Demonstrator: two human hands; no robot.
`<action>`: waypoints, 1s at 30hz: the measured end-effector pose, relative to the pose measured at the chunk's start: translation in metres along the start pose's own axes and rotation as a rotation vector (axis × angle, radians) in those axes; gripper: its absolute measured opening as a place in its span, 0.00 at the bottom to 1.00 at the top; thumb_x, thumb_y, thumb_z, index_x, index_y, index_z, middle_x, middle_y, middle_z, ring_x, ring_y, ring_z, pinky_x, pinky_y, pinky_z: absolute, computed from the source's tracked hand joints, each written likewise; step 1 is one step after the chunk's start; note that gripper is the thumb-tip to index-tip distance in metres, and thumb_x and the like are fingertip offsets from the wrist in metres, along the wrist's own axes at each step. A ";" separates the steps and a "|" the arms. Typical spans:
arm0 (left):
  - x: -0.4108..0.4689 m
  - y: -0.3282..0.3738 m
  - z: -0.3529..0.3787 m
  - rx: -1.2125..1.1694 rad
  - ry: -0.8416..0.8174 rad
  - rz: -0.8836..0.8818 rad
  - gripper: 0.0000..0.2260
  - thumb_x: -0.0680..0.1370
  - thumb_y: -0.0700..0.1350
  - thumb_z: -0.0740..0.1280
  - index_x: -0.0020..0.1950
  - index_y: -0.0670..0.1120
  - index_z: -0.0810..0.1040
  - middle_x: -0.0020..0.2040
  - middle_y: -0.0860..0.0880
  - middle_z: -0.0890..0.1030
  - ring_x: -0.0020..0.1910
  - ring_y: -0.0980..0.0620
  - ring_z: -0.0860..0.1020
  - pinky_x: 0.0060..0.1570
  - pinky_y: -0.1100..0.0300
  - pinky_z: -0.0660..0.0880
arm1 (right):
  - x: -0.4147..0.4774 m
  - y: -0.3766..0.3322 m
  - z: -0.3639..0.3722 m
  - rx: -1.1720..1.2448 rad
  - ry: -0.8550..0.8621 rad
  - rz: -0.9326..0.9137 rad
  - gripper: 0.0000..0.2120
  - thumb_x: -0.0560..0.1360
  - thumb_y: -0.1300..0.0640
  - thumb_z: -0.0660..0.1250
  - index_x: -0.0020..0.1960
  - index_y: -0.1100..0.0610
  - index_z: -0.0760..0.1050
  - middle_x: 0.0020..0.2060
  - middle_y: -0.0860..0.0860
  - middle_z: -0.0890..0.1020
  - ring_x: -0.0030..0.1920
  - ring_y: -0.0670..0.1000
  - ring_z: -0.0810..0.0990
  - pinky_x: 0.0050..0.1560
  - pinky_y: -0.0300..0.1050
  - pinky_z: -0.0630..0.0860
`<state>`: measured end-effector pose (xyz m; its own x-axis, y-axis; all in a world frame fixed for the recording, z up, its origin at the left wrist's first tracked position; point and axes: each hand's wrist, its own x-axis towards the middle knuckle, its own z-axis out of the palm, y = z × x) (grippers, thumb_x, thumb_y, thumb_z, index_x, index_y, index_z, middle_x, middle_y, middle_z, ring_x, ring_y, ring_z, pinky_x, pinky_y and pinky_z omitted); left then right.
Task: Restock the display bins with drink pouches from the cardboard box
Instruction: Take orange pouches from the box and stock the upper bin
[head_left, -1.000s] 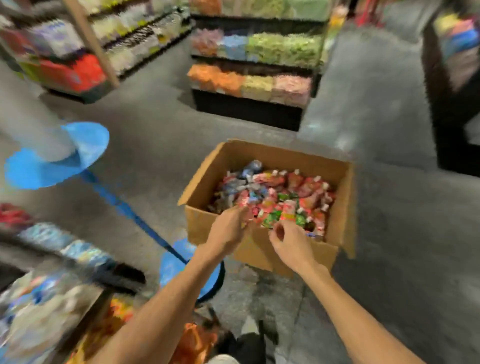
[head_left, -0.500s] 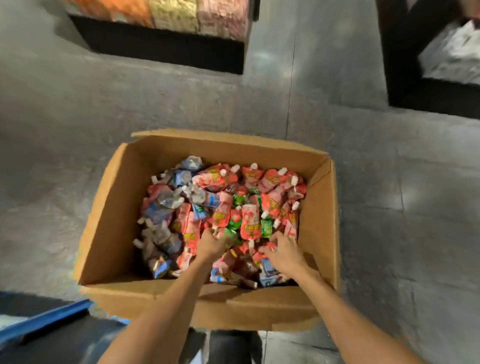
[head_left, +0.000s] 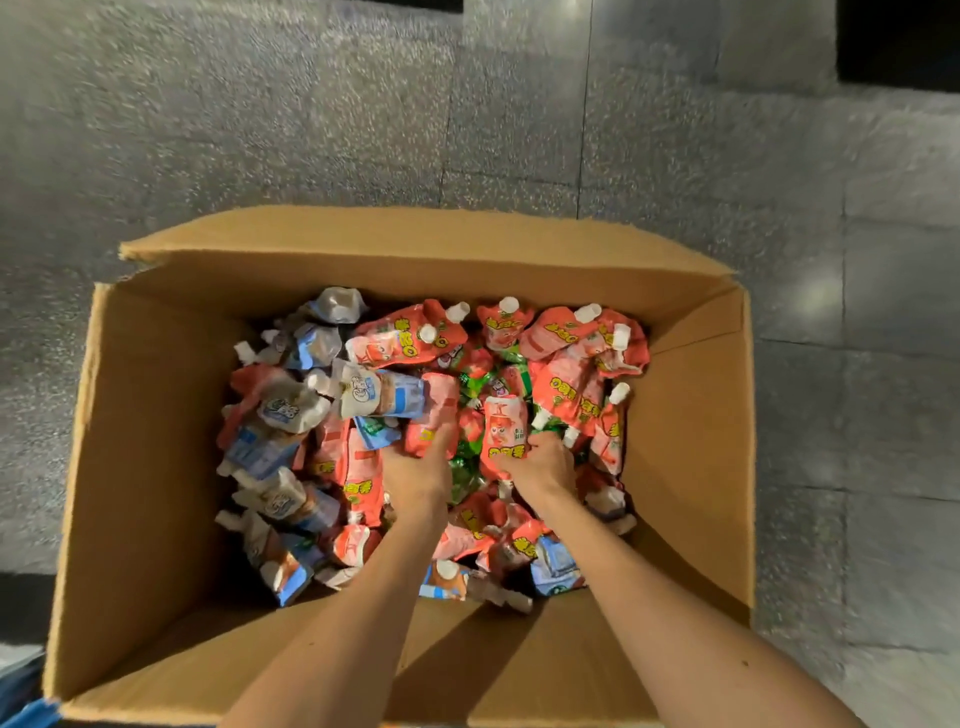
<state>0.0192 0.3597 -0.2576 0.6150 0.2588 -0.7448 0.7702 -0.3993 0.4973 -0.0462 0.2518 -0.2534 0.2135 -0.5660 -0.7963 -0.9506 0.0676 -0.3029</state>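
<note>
An open cardboard box (head_left: 150, 467) sits on the floor below me, filled with several drink pouches: red ones in the middle and right, blue-and-white ones (head_left: 374, 395) on the left, a few green ones between. Both my hands are down in the pile. My left hand (head_left: 415, 473) grips a red pouch (head_left: 434, 410) by its lower end. My right hand (head_left: 543, 465) grips another red pouch (head_left: 504, 431), which stands upright. The fingertips of both hands are hidden among the pouches.
Grey speckled floor tiles (head_left: 311, 130) surround the box. A dark shelf base (head_left: 898, 41) shows at the top right. A blue edge (head_left: 26, 714) peeks in at the bottom left corner.
The view has tilted down and closed in on the box. Both hands went from the near rim into the pile and each took hold of a red pouch.
</note>
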 end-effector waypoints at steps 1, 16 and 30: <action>-0.003 -0.001 -0.001 0.088 -0.043 0.042 0.18 0.71 0.55 0.76 0.54 0.47 0.78 0.50 0.49 0.82 0.47 0.49 0.79 0.54 0.48 0.79 | 0.002 -0.002 0.004 0.016 0.018 0.011 0.15 0.69 0.51 0.77 0.40 0.52 0.71 0.40 0.50 0.80 0.41 0.52 0.77 0.41 0.43 0.73; 0.001 0.040 -0.015 0.247 -0.735 0.053 0.18 0.64 0.35 0.78 0.46 0.42 0.73 0.46 0.42 0.82 0.43 0.43 0.82 0.39 0.51 0.79 | -0.006 0.005 -0.021 0.288 -0.309 0.005 0.04 0.78 0.55 0.70 0.51 0.50 0.77 0.50 0.50 0.84 0.50 0.47 0.81 0.48 0.48 0.80; 0.004 0.092 -0.048 0.805 -0.753 0.564 0.32 0.65 0.37 0.77 0.68 0.44 0.72 0.54 0.49 0.81 0.52 0.47 0.80 0.50 0.53 0.78 | 0.024 -0.063 -0.063 0.385 0.068 0.096 0.31 0.71 0.41 0.74 0.69 0.52 0.69 0.68 0.47 0.70 0.63 0.50 0.71 0.65 0.50 0.68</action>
<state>0.1003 0.3659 -0.1933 0.3721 -0.5885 -0.7178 -0.0579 -0.7865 0.6149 0.0043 0.1819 -0.2202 0.1000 -0.5943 -0.7980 -0.8089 0.4185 -0.4130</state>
